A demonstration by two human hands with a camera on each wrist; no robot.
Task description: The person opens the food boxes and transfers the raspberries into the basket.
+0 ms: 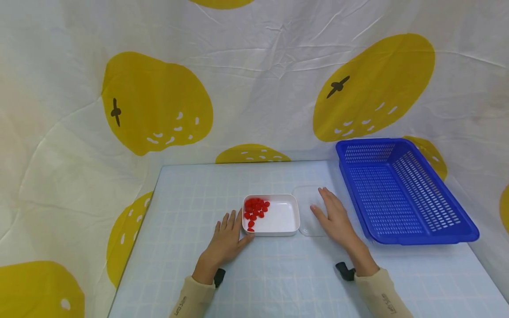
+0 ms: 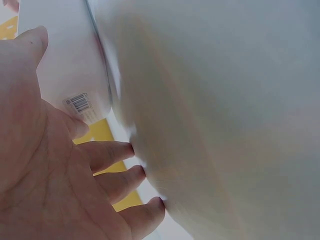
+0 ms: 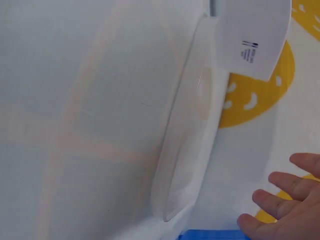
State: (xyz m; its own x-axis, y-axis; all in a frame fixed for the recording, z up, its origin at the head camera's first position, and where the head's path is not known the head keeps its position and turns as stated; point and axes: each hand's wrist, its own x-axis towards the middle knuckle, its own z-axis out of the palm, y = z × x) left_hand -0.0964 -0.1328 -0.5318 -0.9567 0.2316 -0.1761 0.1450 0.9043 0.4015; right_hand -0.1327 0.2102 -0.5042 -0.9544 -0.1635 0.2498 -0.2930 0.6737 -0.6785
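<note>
A white rectangular container (image 1: 281, 216) sits mid-table with small red pieces (image 1: 254, 206) gathered in its left half. My left hand (image 1: 223, 243) is at its left end, fingers spread flat, with thumb and index finger right at the wall. In the left wrist view a barcode label (image 2: 80, 102) shows on the container's side, and the other fingertips rest on the table. A clear lid (image 1: 312, 229) lies flat just right of the container. Over the lid hovers my right hand (image 1: 336, 221), fingers extended and holding nothing; the right wrist view shows the lid (image 3: 182, 150) below it.
A large blue perforated basket (image 1: 421, 239) stands at the right of the table (image 1: 191, 190), beyond my right hand. Behind the table hangs a white cloth (image 1: 254, 101) with yellow fruit prints. Dark wrist cameras sit on both wrists.
</note>
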